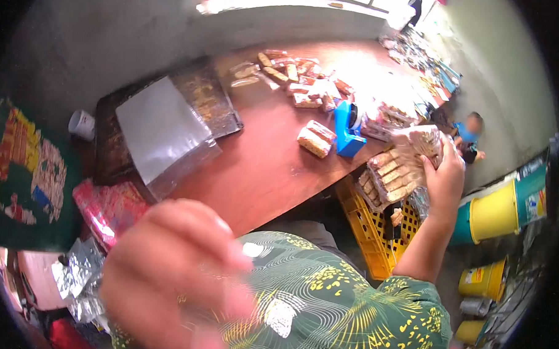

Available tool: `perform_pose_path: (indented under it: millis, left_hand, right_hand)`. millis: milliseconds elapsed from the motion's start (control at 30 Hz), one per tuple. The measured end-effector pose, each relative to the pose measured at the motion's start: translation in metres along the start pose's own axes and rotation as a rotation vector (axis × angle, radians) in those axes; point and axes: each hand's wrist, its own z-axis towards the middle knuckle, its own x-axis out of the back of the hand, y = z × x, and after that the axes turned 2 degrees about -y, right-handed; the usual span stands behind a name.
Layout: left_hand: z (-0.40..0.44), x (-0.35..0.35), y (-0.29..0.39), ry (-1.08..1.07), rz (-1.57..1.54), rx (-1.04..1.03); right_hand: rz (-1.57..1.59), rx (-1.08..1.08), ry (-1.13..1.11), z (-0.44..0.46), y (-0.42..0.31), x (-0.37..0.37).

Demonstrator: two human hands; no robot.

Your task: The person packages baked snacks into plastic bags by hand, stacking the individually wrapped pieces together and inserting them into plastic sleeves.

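My right hand (444,171) grips a clear plastic pack of finger-shaped baked sticks (393,175). The pack hangs at the table's right edge, over a yellow crate (367,230). Close to the camera, my left hand (174,272) is blurred by motion, with its fingers partly bent; whether they hold anything does not show. On the table, a blue tape dispenser (350,132) stands beside a small wrapped pack of sticks (316,139). Several more wrapped packs (295,73) lie heaped farther back.
Clear plastic sheets (164,124) lie on a dark tray (205,86) at the table's left. A white cup (82,124) stands beside it. Yellow and green buckets (493,213) are on the floor to the right. A person (468,135) is beyond the table.
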Motion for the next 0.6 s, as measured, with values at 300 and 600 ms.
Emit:
perform_pose_path:
  millis: [300, 600]
  left_hand:
    - [0.014, -0.021, 0.098, 0.159, -0.066, 0.152]
    - [-0.021, -0.041, 0.137, 0.350, 0.367, 0.111]
  right_hand:
    - [-0.241, 0.113, -0.006, -0.052, 0.052, -0.167]
    - [0.350, 0.487, -0.057, 0.004, -0.113, -0.121]
